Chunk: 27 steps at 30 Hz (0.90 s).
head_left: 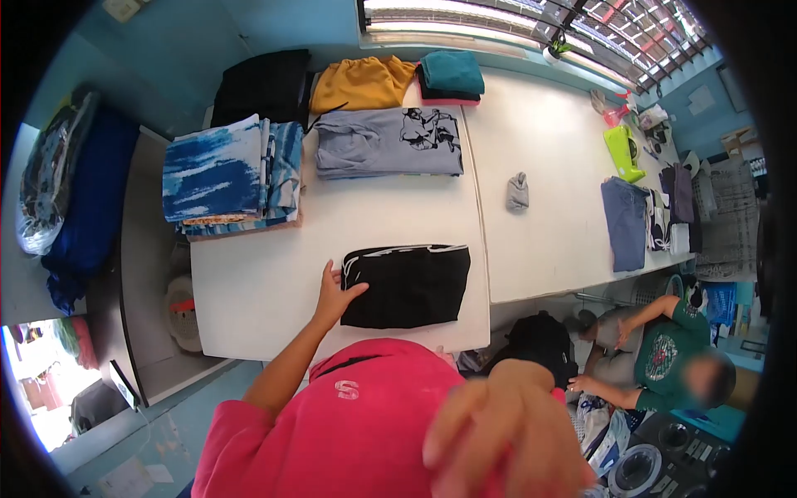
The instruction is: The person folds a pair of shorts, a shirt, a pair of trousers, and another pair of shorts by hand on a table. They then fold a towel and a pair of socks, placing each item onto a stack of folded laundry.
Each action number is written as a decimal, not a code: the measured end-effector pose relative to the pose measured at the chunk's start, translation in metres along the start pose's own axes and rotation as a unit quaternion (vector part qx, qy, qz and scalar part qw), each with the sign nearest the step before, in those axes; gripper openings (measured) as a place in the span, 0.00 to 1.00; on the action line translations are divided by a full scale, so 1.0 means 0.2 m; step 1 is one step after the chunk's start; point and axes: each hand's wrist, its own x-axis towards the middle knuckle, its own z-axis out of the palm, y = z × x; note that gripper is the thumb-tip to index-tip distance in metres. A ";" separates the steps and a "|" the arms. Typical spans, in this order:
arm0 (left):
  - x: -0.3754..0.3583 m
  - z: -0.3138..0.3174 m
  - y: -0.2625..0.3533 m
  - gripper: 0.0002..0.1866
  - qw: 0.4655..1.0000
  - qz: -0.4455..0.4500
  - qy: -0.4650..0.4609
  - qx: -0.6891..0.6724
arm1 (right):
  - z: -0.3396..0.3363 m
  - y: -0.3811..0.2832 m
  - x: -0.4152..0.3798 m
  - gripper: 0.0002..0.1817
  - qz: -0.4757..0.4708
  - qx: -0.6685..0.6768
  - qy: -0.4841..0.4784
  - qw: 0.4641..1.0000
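Observation:
A folded black garment (405, 287) with white piping along its upper edge lies on the near part of the white table. My left hand (339, 296) rests at its left edge, thumb across the cloth and fingers spread apart along the side. Close to the camera, my right hand (508, 436) is raised in front of my pink shirt. Motion smears its fingers, and I cannot make out anything in it. Beyond the black garment lies a folded grey shirt (359, 141) with a black print.
Blue-and-white folded fabrics (217, 170) are stacked at left. Black cloth (261, 87), a mustard garment (363, 83) and a teal one (452, 72) line the back. A small grey bundle (517, 192) and folded jeans (624, 226) lie rightward. Another person (668, 349) sits at lower right.

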 end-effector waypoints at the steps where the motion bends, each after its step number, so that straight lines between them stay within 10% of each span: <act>1: 0.04 0.01 0.01 0.57 0.999 -0.002 0.007 0.037 | 0.05 -0.04 0.06 0.15 0.022 -0.019 0.007 1.000; 5: 0.14 0.01 -0.03 0.55 0.993 -0.019 0.003 0.119 | 0.06 0.10 0.08 0.12 -0.132 -0.112 0.102 0.980; 7: 0.15 0.02 0.07 0.39 0.995 -0.043 -0.065 0.068 | -0.13 0.06 0.06 0.20 0.094 -0.278 0.031 0.956; 13: 0.17 0.03 0.16 0.30 0.989 0.002 -0.144 0.039 | -0.91 0.42 -0.69 0.33 0.508 -0.589 -0.135 0.614; 16: 0.20 0.00 0.12 0.34 0.987 -0.001 -0.156 0.027 | -0.95 0.35 -0.90 0.33 0.395 -0.751 -0.084 0.522; 17: 0.22 -0.02 0.07 0.36 0.991 0.026 -0.124 0.039 | -0.96 0.32 -0.99 0.33 0.399 -0.752 -0.082 0.519; 19: 0.23 -0.06 -0.06 0.42 0.994 0.089 -0.057 0.031 | -0.93 0.25 -1.19 0.33 0.364 -0.725 0.306 0.498; 21: 0.11 -0.10 -0.06 0.43 0.998 0.044 -0.042 -0.018 | -0.81 0.19 -1.34 0.33 0.415 -0.631 0.460 0.467; 25: -0.05 -0.11 -0.19 0.40 0.993 -0.029 -0.020 0.112 | -0.61 0.21 -1.43 0.41 0.600 -0.492 0.461 0.430; 27: -0.04 -0.11 -0.11 0.35 0.973 -0.121 -0.101 0.172 | -0.64 0.26 -1.50 0.35 0.514 -0.451 0.482 0.548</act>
